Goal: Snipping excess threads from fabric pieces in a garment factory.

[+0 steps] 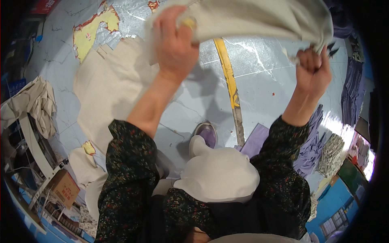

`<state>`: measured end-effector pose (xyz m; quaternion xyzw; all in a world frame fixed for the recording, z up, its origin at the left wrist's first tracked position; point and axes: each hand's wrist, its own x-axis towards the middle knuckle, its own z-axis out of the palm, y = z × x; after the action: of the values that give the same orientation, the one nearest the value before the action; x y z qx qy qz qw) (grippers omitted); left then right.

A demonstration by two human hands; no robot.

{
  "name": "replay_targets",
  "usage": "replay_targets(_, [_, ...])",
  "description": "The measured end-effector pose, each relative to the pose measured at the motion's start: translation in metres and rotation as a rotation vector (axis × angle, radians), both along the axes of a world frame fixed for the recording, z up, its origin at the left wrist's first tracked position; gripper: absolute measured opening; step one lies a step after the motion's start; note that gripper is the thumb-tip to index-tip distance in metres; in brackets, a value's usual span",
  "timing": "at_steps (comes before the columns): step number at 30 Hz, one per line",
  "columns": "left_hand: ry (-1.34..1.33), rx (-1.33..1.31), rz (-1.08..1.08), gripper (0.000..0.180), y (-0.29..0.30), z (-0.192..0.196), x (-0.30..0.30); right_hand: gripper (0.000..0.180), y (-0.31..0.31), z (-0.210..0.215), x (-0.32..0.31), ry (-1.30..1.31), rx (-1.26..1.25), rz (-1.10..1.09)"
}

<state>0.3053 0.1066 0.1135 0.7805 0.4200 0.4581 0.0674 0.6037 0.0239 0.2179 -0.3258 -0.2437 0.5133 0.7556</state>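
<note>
A long piece of cream cloth is stretched in the air across the top of the view. My left hand is closed on its left end and slightly blurred; something yellow shows at its fingers. At the other end, my right hand pinches the gathered corner of the cloth. Dark pointed tips stick out beside the right fingers, too small to name surely. Another cream cloth lies spread on the floor at the left. White fabric covers my lap.
A yellow worn stripe runs along the grey floor. Purple fabric piles and a patterned bundle lie at the right. Draped beige cloth and a cardboard box stand at the left. My shoe is below.
</note>
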Motion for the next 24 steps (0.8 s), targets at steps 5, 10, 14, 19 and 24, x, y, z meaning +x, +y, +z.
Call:
replay_targets(5, [0.375,-0.296,-0.202,0.032,-0.125,-0.07,0.007,0.023,-0.102,-0.159,0.038,-0.511,-0.912,-0.444])
replay_targets(10, [0.331,-0.556,-0.089,0.035,-0.167,-0.127,-0.024,0.033,-0.101,-0.189,-0.037,-0.786,-0.728,-0.093])
replay_targets(14, [0.138,-0.822,0.138,0.037,-0.142,-0.122,-0.016,0.029,-0.058,-0.193,-0.086,-1.212,-0.612,0.317])
replay_targets(19, [0.505,-0.834,0.062,0.023,-0.089,-0.123,-0.016,0.031,-0.016,-0.191,-0.125,-1.798,-0.391,0.499])
replay_targets(24, [0.581,-0.732,0.057,0.022,-0.061,-0.131,-0.029,0.029,0.007,-0.198,-0.131,-2.055,-0.207,0.612])
